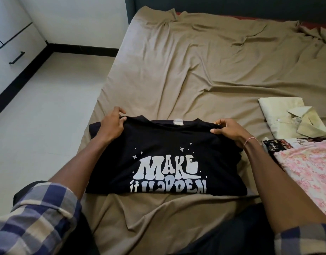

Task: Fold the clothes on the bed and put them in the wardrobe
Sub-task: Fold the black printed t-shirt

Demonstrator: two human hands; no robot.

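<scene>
here we are at the near edge of the bed with the wrinkled tan sheet (pixel 195 70), and the black cotton t-shirt with the white print (pixel 158 142) lies flat on it, front up, its lower part tucked under at the near fold. the left hand (pixel 112 124) pinches the shirt's left shoulder edge between thumb and curled fingers, and the right hand (pixel 230 129) pinches the right shoulder edge the same way, a thin pink thread band (pixel 249 140) on that wrist. by my read, this is the squaring-up of a fold: both corners want to move together with even tension, the neckline level, the cloth laid down flat and not dragged, so the loose sheet doesn't bunch beneath it. the side at the left sticks out a little past the hand, so tucking it in line would tidy the packet. the print reads "make" in big rounded letters among small stars, then "it happen", its bottom half cut off by the fold. the small white neck label (pixel 178 122) is too small to read. off to the right wait a folded pale green collared shirt (pixel 287 118) and a pink floral cloth (pixel 309 166).
</scene>
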